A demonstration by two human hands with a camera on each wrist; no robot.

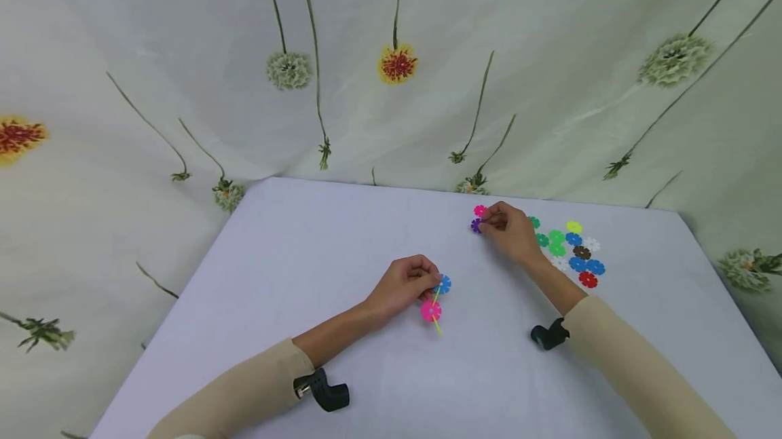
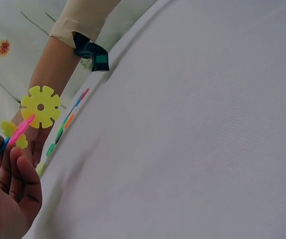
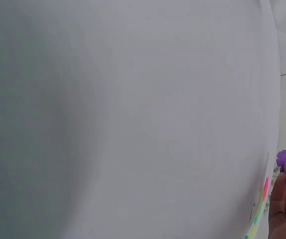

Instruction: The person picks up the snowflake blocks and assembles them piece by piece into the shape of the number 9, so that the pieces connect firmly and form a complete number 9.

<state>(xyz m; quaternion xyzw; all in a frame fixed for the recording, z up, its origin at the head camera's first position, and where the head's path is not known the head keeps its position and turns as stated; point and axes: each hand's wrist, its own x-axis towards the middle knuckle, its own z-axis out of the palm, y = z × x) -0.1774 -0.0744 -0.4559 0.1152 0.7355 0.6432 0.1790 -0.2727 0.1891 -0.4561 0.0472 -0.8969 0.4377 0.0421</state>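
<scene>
Between thumb and fingers, my left hand [image 1: 403,283] pinches a small chain of slotted plastic discs near the middle of the table. In it a blue disc [image 1: 444,283] is at the fingertips, with a pink disc [image 1: 431,311] below. Two yellow discs are set crosswise in the chain, seen edge-on in the head view; one yellow disc [image 2: 41,117] faces the left wrist view. Farther back and to the right, my right hand [image 1: 512,234] pinches a purple disc [image 3: 285,157] by its edge. A loose pink disc [image 1: 480,210] lies just beyond those fingertips.
Several loose discs spread to the right of my right hand, among them a green disc [image 1: 556,235], a yellow disc [image 1: 573,226], a brown disc [image 1: 582,252] and a red disc [image 1: 588,279]. A flower-printed cloth [image 1: 366,120] hangs behind the white table [image 1: 342,235].
</scene>
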